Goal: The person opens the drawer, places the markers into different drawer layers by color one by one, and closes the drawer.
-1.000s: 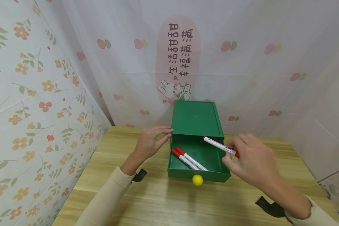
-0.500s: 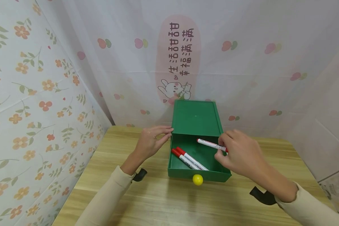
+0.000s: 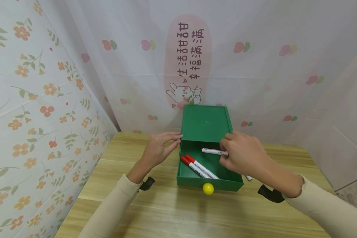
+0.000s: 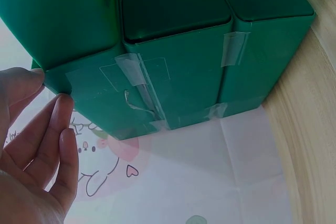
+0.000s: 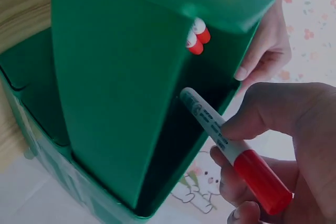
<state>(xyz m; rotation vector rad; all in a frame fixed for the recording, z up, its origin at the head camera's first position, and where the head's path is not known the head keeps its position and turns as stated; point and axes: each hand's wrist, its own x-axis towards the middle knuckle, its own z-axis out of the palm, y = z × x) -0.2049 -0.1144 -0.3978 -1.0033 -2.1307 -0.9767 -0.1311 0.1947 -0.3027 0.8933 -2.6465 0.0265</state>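
A green drawer box point(image 3: 206, 122) stands on the table with its top drawer point(image 3: 209, 184) pulled out, a yellow ball knob point(image 3: 208, 189) on its front. Inside, two red-capped white markers point(image 3: 200, 168) lie side by side at the left. My right hand point(image 3: 247, 155) pinches another white marker point(image 3: 212, 151) over the drawer; its red cap point(image 5: 262, 182) points back toward the palm in the right wrist view. With extended fingers, my left hand point(image 3: 159, 148) touches the box's left upper edge near the opening; the left wrist view has its fingertips point(image 4: 64, 103) against the green side.
One more marker end point(image 3: 249, 178) shows on the wooden table point(image 3: 166, 211), right of the drawer, mostly hidden by my right hand. Clear tape point(image 4: 134, 69) joins the stacked box sections. Patterned cloth point(image 3: 137, 82) hangs behind, and floral cloth point(image 3: 41, 132) at the left.
My right hand has moved left with its marker, bringing it further over the drawer. The marker end on the table has come into view. My left hand stays put.
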